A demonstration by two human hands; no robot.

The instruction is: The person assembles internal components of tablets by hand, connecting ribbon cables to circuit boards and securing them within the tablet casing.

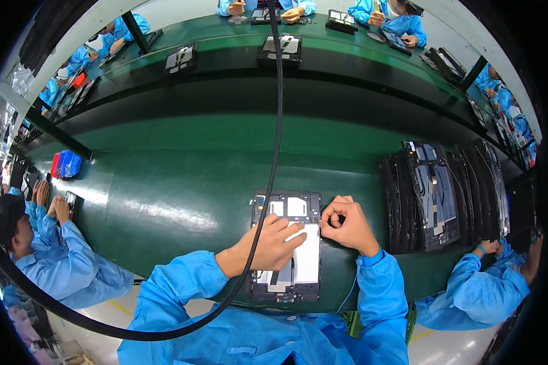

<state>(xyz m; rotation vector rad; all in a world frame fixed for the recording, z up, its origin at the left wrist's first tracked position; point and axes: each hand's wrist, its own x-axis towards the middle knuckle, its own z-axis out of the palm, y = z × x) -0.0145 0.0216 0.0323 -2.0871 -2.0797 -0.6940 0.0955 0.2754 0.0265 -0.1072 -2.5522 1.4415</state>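
An opened tablet-like device, with a black frame, white panels and small parts along its top and bottom edges, lies on the bench in front of me. My left hand rests across its middle, palm down, with the fingers stretched out over the white panel. At the device's right edge, my right hand is closed in a pinch of thumb and forefinger. Whatever sits between those fingertips, if anything, is too small to make out. A blue band with a thin cord circles my right wrist.
Several similar devices stand stacked upright on the green bench to my right. A thick black cable hangs across the view. Blue and red bins sit at the left. Co-workers in blue work on both sides and across the raised shelf.
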